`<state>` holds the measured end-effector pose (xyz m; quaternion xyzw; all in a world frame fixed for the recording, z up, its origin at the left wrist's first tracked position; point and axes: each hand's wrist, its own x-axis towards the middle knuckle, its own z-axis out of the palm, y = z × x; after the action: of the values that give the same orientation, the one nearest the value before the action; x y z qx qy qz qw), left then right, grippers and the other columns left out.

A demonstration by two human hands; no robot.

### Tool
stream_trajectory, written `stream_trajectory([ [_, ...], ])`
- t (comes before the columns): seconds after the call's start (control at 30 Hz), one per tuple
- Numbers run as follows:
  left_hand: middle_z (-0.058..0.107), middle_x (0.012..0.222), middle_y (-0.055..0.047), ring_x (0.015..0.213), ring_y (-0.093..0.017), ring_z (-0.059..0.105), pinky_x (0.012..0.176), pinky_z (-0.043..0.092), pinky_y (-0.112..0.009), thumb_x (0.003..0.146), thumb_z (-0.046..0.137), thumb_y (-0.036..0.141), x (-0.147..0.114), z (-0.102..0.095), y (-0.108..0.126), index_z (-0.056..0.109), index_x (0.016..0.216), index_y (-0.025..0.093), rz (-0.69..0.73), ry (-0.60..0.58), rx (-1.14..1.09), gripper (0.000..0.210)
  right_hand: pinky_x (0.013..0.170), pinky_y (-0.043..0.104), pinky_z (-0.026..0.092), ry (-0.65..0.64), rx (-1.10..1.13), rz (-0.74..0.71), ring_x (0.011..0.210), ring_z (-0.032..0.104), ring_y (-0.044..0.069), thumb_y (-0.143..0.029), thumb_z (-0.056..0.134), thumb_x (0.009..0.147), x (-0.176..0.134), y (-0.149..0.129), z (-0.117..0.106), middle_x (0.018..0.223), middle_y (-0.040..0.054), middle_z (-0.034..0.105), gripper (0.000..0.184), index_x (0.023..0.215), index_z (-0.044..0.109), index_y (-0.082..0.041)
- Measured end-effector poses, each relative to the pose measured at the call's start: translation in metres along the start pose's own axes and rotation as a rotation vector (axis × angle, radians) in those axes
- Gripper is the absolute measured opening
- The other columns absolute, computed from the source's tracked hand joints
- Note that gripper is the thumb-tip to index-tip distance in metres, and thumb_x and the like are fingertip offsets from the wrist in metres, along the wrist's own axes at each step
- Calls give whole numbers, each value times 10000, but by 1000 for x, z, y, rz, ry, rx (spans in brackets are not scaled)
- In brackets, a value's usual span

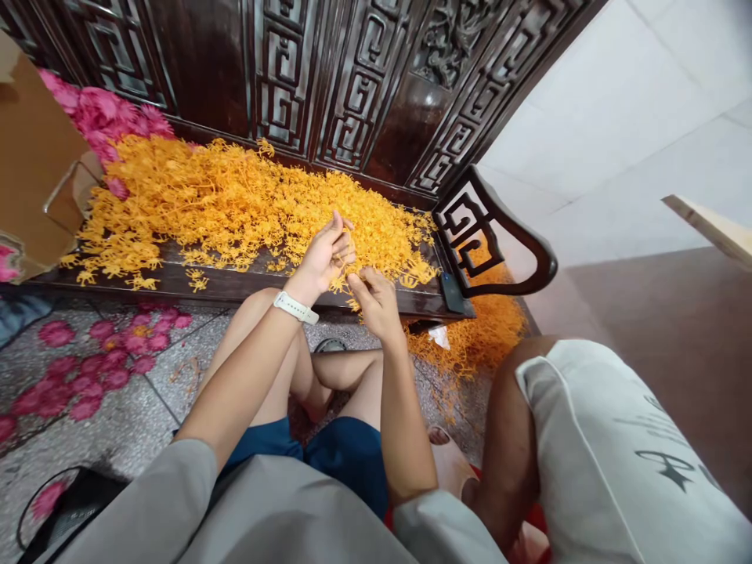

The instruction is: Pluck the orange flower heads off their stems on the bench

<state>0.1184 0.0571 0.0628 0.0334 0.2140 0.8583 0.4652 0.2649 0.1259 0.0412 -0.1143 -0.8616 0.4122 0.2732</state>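
A large heap of small yellow-orange plastic flower pieces (223, 200) covers the seat of a dark carved wooden bench (235, 286). My left hand (326, 254), with a white watch on the wrist, is raised over the heap's front edge, its fingers closed on a few yellow pieces. My right hand (376, 301) sits just below and right of it, pinching a small yellow piece (354, 283) at the bench's front edge. The two hands nearly touch.
Pink flower pieces (99, 110) are piled at the bench's back left, beside a cardboard box (35, 157); more pink ones (88, 368) lie on the speckled floor. Yellow pieces (475, 337) spill under the bench arm (499, 243). Another person's arm and white shirt (587, 439) are at the right.
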Motion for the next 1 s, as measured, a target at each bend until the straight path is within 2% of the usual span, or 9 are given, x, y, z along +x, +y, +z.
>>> stream_trajectory([
  [0.13,291,501,104,377,-63,262,367,213,-195,970,744,622,18,-17,15,569,836,229,137,163,-66,451,711,368,301,55,-119,-295,686,348,169,-286,611,1063,-34,-45,-8,656,-7,399,433,690,404,-212],
  [0.23,299,492,100,381,-70,261,371,219,-209,966,758,607,29,-31,38,551,821,239,270,267,-130,447,634,369,355,-221,328,-427,581,402,163,-357,625,1051,-62,-83,-28,592,-8,461,425,682,454,-233],
  [0.33,292,485,99,385,-73,236,379,218,-218,989,758,558,30,-39,58,560,806,238,356,293,-153,418,524,324,417,-448,768,-483,463,453,137,-482,657,1029,-56,-75,-49,563,-27,554,313,795,638,-276],
  [0.4,284,479,98,384,-73,215,378,217,-219,1015,742,521,27,-42,63,540,769,232,366,292,-161,430,472,285,392,-195,898,-202,429,407,132,-608,540,1057,-36,-38,-54,564,-40,546,355,965,705,-307],
  [0.5,264,470,92,377,-70,214,373,227,-209,1057,699,446,20,-40,58,461,697,221,347,270,-213,487,509,278,420,195,562,466,555,520,161,-659,694,911,-8,31,-44,706,3,668,463,1118,683,-245],
  [0.6,269,474,90,372,-66,237,378,255,-194,1084,650,412,15,-32,47,456,697,221,311,255,-258,474,540,244,395,341,317,642,614,523,131,-473,833,754,-6,71,-17,794,20,715,483,1111,691,-180],
  [0.7,293,494,93,374,-59,250,386,269,-184,1088,645,419,12,-24,36,497,736,217,233,231,-260,432,577,245,423,85,499,578,669,575,129,-516,843,785,-19,67,14,924,52,759,499,1138,736,-180],
  [0.8,309,516,94,382,-55,262,380,247,-183,1070,682,429,12,-21,21,564,788,206,172,140,-188,379,640,291,471,85,598,463,748,621,180,-784,646,907,-20,44,30,923,65,734,604,1077,737,-212],
  [1.0,383,560,70,420,-53,332,390,249,-183,970,800,503,16,-24,-6,649,830,176,71,143,105,386,966,425,427,33,-151,-1,936,552,252,-682,376,1106,2,11,0,908,76,642,582,848,657,-242],
])
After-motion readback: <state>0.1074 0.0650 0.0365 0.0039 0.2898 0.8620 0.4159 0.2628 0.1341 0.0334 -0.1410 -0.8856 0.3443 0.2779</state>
